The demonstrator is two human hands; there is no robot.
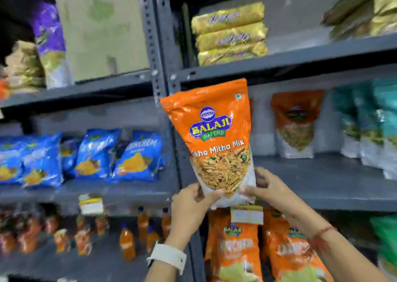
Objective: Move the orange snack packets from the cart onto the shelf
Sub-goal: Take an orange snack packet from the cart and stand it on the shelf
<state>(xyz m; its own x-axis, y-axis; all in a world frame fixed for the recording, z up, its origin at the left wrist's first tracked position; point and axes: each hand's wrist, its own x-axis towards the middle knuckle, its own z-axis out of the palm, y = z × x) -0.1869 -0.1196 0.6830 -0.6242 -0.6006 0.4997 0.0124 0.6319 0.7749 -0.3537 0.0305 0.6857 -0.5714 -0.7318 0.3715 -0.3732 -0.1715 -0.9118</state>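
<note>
An orange snack packet [212, 135] marked "Balaji Wafers" stands upright in front of the grey middle shelf [322, 180]. Both hands grip its bottom edge: my left hand [191, 208] at the lower left corner, my right hand [266, 187] at the lower right corner. A second orange packet [297, 120] of the same kind stands upright on that shelf, further back and to the right. The cart is out of view.
Teal packets [369, 122] stand at the shelf's right end. Blue packets [90, 155] fill the left bay. Gold packets [229, 32] are stacked on the shelf above. Other orange packets [236, 249] and small bottles [129, 241] sit below. A grey upright post [159, 45] divides the bays.
</note>
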